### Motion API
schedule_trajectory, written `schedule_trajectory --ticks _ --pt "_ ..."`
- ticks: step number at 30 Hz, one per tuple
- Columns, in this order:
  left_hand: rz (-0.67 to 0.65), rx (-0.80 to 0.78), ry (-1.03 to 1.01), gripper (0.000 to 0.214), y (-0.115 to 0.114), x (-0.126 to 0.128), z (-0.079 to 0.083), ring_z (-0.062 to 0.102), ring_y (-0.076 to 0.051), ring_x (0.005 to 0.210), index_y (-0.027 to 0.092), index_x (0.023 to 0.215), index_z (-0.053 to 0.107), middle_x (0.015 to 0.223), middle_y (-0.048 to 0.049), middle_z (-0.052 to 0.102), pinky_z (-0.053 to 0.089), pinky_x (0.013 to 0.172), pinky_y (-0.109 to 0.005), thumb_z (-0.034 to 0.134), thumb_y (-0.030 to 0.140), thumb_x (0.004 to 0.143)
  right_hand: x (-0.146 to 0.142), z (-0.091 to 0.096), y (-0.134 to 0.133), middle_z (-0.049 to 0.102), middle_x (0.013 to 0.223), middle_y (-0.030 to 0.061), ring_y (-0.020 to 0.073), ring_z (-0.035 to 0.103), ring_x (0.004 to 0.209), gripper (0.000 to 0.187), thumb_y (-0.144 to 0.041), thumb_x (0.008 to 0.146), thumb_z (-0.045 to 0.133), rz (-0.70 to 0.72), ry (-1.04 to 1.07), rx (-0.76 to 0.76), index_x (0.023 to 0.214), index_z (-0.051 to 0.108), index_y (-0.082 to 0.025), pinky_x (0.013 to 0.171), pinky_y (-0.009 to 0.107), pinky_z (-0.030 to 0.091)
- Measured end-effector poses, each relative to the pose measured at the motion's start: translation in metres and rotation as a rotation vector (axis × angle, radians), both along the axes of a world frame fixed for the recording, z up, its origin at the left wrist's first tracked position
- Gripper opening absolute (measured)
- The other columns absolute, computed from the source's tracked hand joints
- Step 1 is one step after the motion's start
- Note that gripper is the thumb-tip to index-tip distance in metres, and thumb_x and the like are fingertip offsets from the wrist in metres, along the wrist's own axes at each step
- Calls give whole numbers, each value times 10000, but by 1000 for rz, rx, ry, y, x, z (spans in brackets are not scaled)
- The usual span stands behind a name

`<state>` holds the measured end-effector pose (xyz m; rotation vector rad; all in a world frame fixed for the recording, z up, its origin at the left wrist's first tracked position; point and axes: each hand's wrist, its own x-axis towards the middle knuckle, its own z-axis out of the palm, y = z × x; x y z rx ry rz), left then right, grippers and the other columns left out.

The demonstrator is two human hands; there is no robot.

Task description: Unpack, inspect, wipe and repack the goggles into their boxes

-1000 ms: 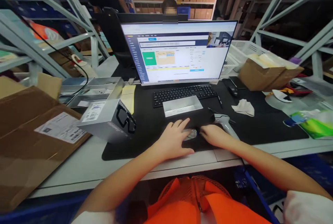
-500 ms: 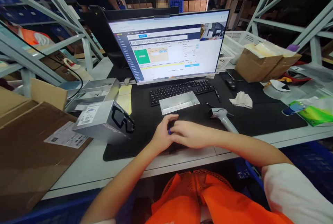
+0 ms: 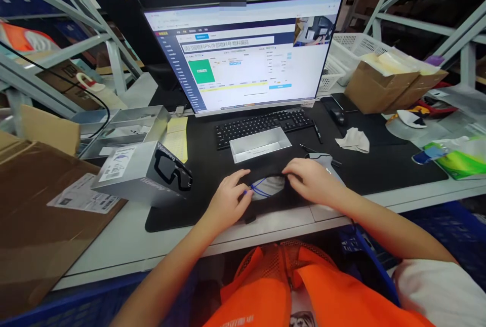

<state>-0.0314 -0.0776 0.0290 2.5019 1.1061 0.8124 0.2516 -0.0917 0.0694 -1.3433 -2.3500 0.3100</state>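
My left hand (image 3: pixel 229 200) and my right hand (image 3: pixel 313 181) are apart over the black desk mat, each pinching one end of a dark, pouch-like thing (image 3: pixel 268 187). Its mouth is spread between them, showing a pale grey surface crossed by thin blue lines; its exact kind I cannot make out. Just beyond it lies a shallow silver box part (image 3: pixel 260 146). Partly hidden behind my right hand is a grey handheld scanner (image 3: pixel 325 161). Left of my left hand stands a silver box (image 3: pixel 146 177) with dark wraparound glasses pictured on it.
Behind the mat are a keyboard (image 3: pixel 261 125) and a lit monitor (image 3: pixel 243 64). A brown carton (image 3: pixel 45 236) occupies the left. A mouse (image 3: pixel 337 116), a crumpled cloth (image 3: pixel 353 140) and small cardboard boxes (image 3: pixel 391 84) lie to the right. Another person is beyond the monitor.
My hands were together and have moved apart, with the dark thing now spread between them. The monitor's page looks different. The view has shifted slightly.
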Motion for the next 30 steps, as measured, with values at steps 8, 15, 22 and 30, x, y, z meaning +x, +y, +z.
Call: schedule_trajectory --ticks 8,15,22,30 --pt "-30 12 242 563 -15 16 23 424 -409 1437 174 1205 650 1590 -194 410 348 1160 -639 783 506 770 16 -52 13 693 1066 156 267 668 990 209 -116 919 538 33 -284 -177 1050 701 -109 881 377 524" --pt "-74 -67 363 940 -13 30 28 514 -337 1337 212 1575 311 1520 -161 498 452 1076 -520 771 296 759 24 -36 20 708 1056 128 249 678 997 224 -173 979 489 19 -232 -145 1010 710 -149 910 390 530" --pt "-66 -87 222 969 -7 18 15 530 -332 1327 207 1565 291 1496 -151 527 419 1123 -525 796 323 746 -9 -9 2 426 1555 232 396 416 1429 1068 -460 733 836 266 -122 -37 1592 290 -135 1173 640 323" --pt "49 -148 35 955 -17 -6 11 556 -329 1307 231 1542 354 1452 -144 545 476 1110 -502 837 445 747 -39 -15 11 556 1362 235 383 532 1282 983 -452 796 791 312 -210 54 1590 302 -142 1135 739 293"
